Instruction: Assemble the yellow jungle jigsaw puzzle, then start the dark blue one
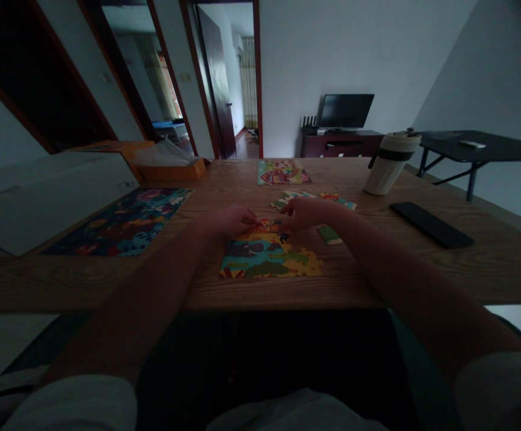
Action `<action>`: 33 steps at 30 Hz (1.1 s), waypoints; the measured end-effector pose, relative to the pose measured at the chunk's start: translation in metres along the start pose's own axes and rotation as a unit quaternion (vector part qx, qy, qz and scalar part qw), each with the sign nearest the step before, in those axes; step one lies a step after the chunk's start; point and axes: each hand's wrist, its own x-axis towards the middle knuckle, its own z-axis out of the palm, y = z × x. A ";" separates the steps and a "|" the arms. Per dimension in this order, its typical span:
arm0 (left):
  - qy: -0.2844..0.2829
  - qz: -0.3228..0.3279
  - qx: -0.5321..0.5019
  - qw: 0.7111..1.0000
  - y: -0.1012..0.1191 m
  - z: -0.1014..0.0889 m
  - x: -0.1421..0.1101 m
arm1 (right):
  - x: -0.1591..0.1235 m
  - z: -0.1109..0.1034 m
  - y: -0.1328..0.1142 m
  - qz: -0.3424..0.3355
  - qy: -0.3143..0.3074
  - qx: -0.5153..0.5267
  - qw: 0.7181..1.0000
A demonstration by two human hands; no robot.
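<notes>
1. Head view, the hands: You are bringing your left hand and your right hand together over a wooden table, with both arms angling in from the near edge.
2. Head view, the hand state: You are curling your left fingers and stretching your right fingers toward each other. Neither hand is fully open, but in this dim light you cannot tell whether either is gripping anything.
3. Head view, the key relation: You are working directly above a small cluster of jigsaw pieces, which sits at the top edge of a partly assembled jigsaw puzzle. The cluster lies between your fingertips, its long axis running across the table. Your left fingertips look nearest, though it is a close call.
4. Head view, the surroundings: You are flanked by loose jigsaw pieces farther out and a green jigsaw piece beside your right hand. Beyond them are a printed puzzle card, a dark-blue jigsaw puzzle, a cream tumbler, a black phone and a cardboard box.
</notes>
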 end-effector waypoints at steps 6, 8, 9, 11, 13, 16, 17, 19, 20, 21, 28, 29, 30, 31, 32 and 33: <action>0.008 -0.032 -0.016 0.999 0.004 -0.001 -0.001 | -0.007 -0.003 -0.003 -0.008 -0.025 0.009 1.000; 0.022 -0.054 -0.017 0.998 0.009 -0.002 -0.003 | -0.008 -0.003 -0.003 -0.008 -0.022 0.014 1.000; 0.034 -0.066 -0.026 0.997 0.012 -0.003 -0.003 | -0.008 -0.002 -0.004 -0.008 -0.019 0.016 1.000; 0.060 -0.084 -0.066 0.993 0.018 -0.003 -0.002 | -0.008 -0.001 -0.007 -0.017 0.003 0.027 0.999; 0.084 -0.083 -0.124 0.985 0.022 -0.003 0.000 | -0.007 0.002 -0.014 -0.051 0.043 0.051 0.996; 0.098 -0.059 -0.187 0.976 0.021 -0.003 0.003 | -0.005 0.007 -0.027 -0.121 0.099 0.085 0.984; 0.100 -0.054 -0.190 0.975 0.020 -0.005 0.002 | -0.004 0.008 -0.030 -0.135 0.115 0.086 0.980; 0.104 -0.060 -0.165 0.979 0.013 -0.010 -0.002 | -0.003 0.011 -0.034 -0.138 0.144 0.071 0.977; 0.108 -0.073 -0.141 0.981 0.009 -0.014 -0.006 | -0.002 0.012 -0.034 -0.132 0.154 0.062 0.977; 0.109 -0.090 -0.115 0.983 0.004 -0.017 -0.010 | -0.002 0.013 -0.033 -0.123 0.158 0.055 0.978; -0.019 -0.222 -0.029 0.975 -0.022 -0.029 -0.026 | -0.002 0.016 -0.021 -0.065 0.132 0.028 0.989; -0.027 -0.222 -0.028 0.974 -0.023 -0.029 -0.026 | -0.002 0.016 -0.021 -0.062 0.126 0.024 0.990; -0.025 -0.219 -0.030 0.975 -0.023 -0.029 -0.025 | -0.002 0.017 -0.021 -0.059 0.120 0.021 0.991; -0.012 -0.214 -0.035 0.976 -0.023 -0.029 -0.024 | -0.001 0.018 -0.020 -0.058 0.116 0.018 0.991; 0.006 -0.210 -0.043 0.977 -0.022 -0.029 -0.023 | -0.001 0.018 -0.020 -0.059 0.113 0.014 0.992; 0.026 -0.209 -0.056 0.976 -0.021 -0.029 -0.023 | 0.000 0.019 -0.020 -0.062 0.112 0.012 0.992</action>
